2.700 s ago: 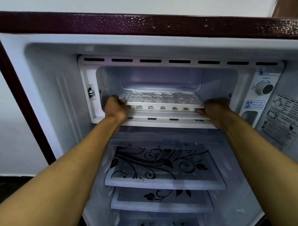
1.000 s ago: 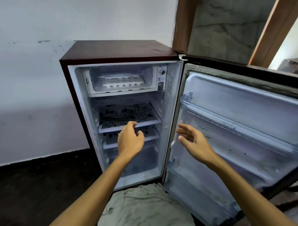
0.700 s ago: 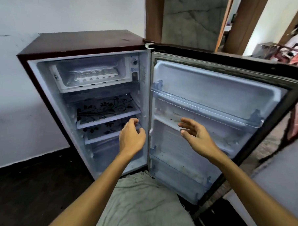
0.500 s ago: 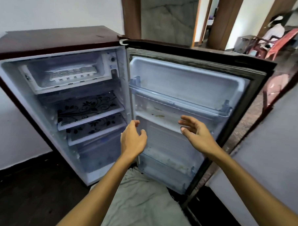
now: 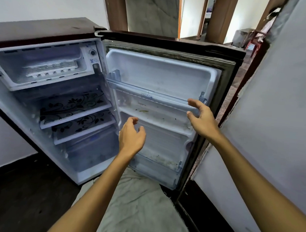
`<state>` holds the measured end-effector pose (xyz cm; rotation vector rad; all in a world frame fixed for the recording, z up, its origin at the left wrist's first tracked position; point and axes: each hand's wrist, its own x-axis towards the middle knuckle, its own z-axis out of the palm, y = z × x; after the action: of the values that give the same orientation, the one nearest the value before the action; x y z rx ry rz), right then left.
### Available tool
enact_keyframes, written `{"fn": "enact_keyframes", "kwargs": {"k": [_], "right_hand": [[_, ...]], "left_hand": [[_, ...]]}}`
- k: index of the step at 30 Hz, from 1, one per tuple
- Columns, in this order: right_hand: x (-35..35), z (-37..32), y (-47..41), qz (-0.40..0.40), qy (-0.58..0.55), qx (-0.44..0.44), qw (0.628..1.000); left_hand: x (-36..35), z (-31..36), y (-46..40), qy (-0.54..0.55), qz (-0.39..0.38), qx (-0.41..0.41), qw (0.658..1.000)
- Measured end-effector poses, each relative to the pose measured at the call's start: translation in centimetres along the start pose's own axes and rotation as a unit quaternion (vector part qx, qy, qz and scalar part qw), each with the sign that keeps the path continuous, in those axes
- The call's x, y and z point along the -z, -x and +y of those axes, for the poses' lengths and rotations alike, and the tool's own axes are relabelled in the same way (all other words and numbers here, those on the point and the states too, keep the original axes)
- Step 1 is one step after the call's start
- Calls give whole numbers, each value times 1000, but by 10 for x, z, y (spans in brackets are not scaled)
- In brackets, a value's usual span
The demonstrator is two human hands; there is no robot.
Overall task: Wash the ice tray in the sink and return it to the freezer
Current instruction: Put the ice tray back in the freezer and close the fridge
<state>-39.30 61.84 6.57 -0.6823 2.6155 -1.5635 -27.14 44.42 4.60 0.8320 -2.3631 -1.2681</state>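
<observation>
Both hands have let go of the ice tray (image 5: 51, 68) and backed out of the freezer compartment (image 5: 42, 65); the view has swung toward the fridge door (image 5: 159, 105). Tray is left inside the compartment, sitting flat near its front lip. Reads as return step done, only door closing left. Left hand (image 5: 131, 137) hovers empty, fingers loosely spread. Right hand (image 5: 202, 118) empty too, fingers open, close to the door shelf rail (image 5: 149, 93), contact unclear. Tray: white, pale cavities on top, small square slots along its front edge.
</observation>
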Motion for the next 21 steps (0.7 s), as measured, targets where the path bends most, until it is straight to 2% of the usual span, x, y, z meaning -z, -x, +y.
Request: {"fn": "enact_keyframes", "kwargs": {"k": [5,12,21], "right_hand": [[4,11,-5,-7,86,22,996],[3,14,-10,-32,267,42,962],[1,5,-5,-15,277,42,960]], "left_hand": [[-7,9,5,5,2,0,1000],[-12,17,12,9,10,-4,1000],[-13,13,22,10,13,4,1000]]}}
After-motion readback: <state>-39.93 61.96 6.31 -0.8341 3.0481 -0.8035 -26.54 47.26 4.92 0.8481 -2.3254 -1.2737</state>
